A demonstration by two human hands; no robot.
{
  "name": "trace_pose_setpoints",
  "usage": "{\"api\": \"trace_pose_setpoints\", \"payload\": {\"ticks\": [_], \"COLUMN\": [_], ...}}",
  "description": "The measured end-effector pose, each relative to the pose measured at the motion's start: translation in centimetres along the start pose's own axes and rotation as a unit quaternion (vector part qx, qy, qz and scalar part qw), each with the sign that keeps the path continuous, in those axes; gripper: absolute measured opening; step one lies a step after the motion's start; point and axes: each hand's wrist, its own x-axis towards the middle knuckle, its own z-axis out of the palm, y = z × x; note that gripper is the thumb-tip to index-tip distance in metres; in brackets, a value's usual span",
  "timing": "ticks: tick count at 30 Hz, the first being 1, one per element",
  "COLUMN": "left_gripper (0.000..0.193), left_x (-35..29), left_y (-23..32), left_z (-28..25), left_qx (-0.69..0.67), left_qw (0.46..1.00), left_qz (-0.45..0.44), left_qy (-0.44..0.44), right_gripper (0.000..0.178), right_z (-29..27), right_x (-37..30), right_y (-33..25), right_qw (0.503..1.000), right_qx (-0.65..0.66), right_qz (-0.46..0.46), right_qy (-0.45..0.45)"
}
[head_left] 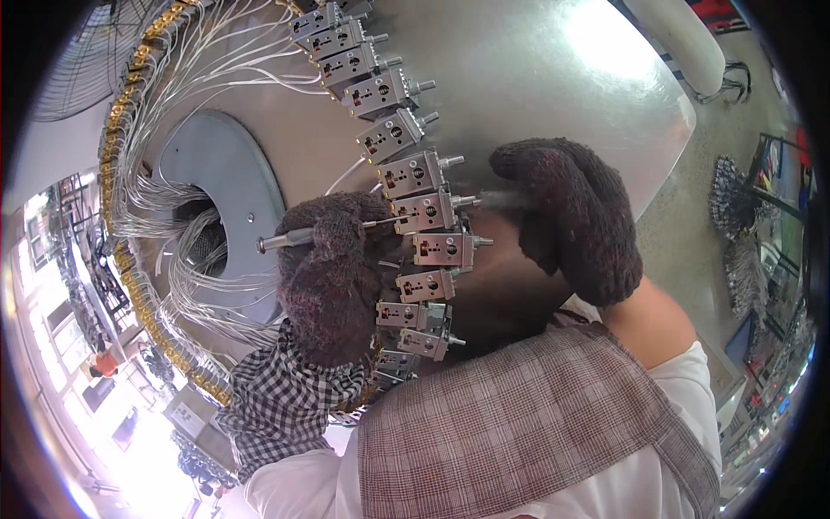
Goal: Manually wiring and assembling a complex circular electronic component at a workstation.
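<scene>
Both my hands wear dark knitted gloves. Wrapped in my left hand point(328, 277) is a slim screwdriver point(290, 240), its grey handle pointing left. Its thin shaft reaches right, to a small metal-cased unit point(422, 213) in a curved row. A threaded shaft sticks out of that unit's right side. There my right hand point(575, 216) curls around a blurred grey cylindrical piece point(506, 201), in line with the shaft; its kind is unclear. Similar units, such as one just below point(443, 249), carry shafts too. My left glove hides part of the row's wiring side.
A round metal surface point(519, 78) spreads under the row. At left, bundles of white wires point(186, 285) come from a hole in a grey disc point(233, 164). Brass-coloured terminals point(125, 259) line the curved rim. A fan point(78, 78) stands at upper left.
</scene>
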Motion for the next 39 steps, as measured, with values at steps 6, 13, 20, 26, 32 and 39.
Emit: {"api": "trace_pose_setpoints", "payload": {"ticks": [6, 13, 20, 26, 32, 39], "left_gripper": [0.028, 0.029, 0.031, 0.031, 0.026, 0.025], "left_x": [0.3, 0.1, 0.1, 0.4, 0.3, 0.1], "left_y": [-0.5, -0.2, -0.1, -0.6, -0.7, -0.6], "left_z": [-0.7, -0.5, -0.7, -1.2, -1.5, -1.0], "left_qx": [-0.041, -0.032, -0.059, -0.081, -0.101, -0.106], "left_qw": [0.998, 0.999, 0.998, 0.994, 0.993, 0.992], "left_qz": [0.018, -0.002, -0.008, 0.009, 0.005, 0.039], "left_qy": [-0.033, -0.007, -0.025, -0.078, -0.057, -0.054], "right_gripper": [0.031, 0.048, 0.049, 0.050, 0.038, 0.040], "right_z": [0.0, 0.4, 0.1, -0.4, 0.0, 0.3], "right_x": [-0.1, -0.3, -0.2, 0.1, -0.6, -0.6], "right_y": [-0.4, -0.5, -0.9, -1.9, -0.8, -0.5], "right_qw": [0.973, 0.959, 0.947, 0.941, 0.957, 0.951], "right_qx": [0.190, 0.246, 0.263, 0.271, 0.260, 0.280], "right_qz": [0.134, 0.120, 0.180, 0.203, 0.129, 0.129], "right_qy": [0.002, 0.069, 0.024, 0.017, 0.025, 0.034]}}
